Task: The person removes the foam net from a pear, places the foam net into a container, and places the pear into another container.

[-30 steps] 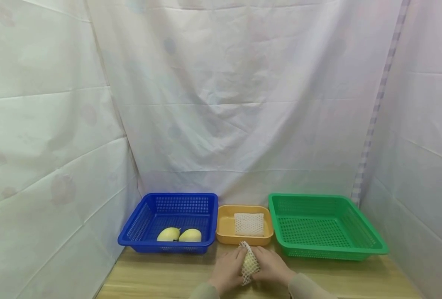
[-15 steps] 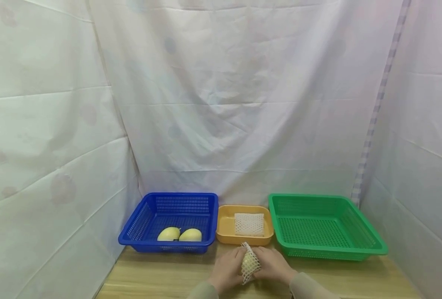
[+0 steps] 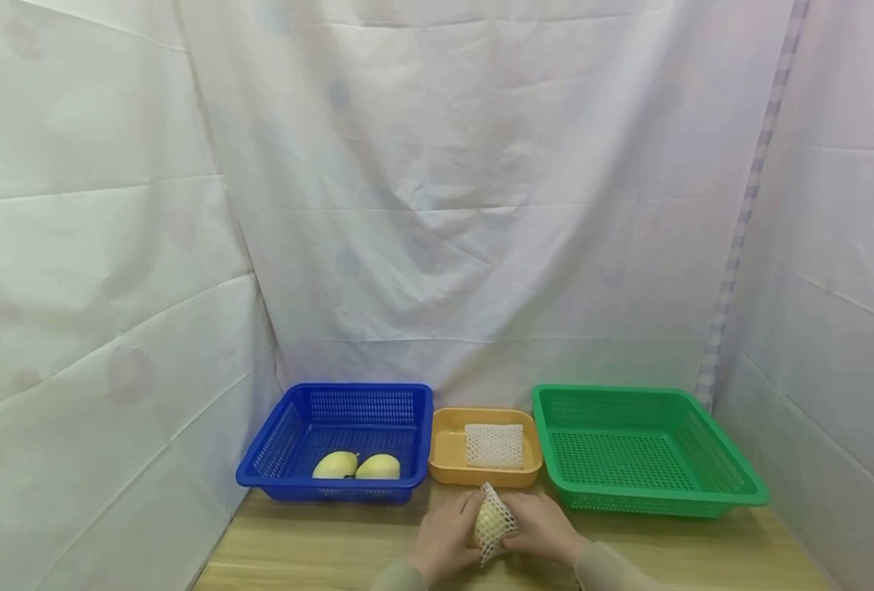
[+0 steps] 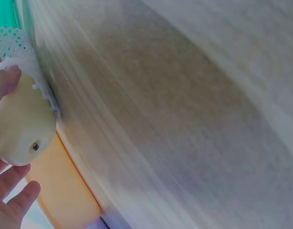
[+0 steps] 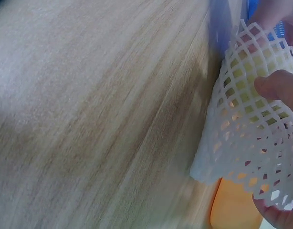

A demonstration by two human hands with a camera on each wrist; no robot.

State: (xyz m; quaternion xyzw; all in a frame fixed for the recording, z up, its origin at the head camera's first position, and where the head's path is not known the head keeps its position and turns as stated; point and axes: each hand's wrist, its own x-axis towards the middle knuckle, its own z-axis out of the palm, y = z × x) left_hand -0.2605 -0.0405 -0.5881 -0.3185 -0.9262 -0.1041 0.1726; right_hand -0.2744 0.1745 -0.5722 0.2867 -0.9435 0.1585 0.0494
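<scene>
A pale yellow pear (image 4: 27, 126) is partly inside a white foam net sleeve (image 5: 246, 143), low over the table in front of the tray. In the left wrist view, the pear's blossom end is bare and sticks out past the sleeve's edge. My left hand (image 3: 446, 532) holds the pear, thumb at the net's edge and fingers on the opposite side. My right hand (image 3: 543, 525) grips the net sleeve from the right, its thumb (image 5: 277, 88) lying on the mesh over the pear. Part of each hand is cut off in its wrist view.
Two more pears (image 3: 336, 465) lie in a blue basket (image 3: 333, 491) at the left. Behind the hands, an orange tray (image 3: 447, 447) holds flat white foam netting (image 3: 494, 446). To the right stands a green basket (image 3: 658, 497). White cloth (image 3: 444, 205) hangs behind and at both sides.
Both hands stay at nearly the same spot with the pear and net. Slightly more of the pear shows at the net's left side. The head view has shifted a little.
</scene>
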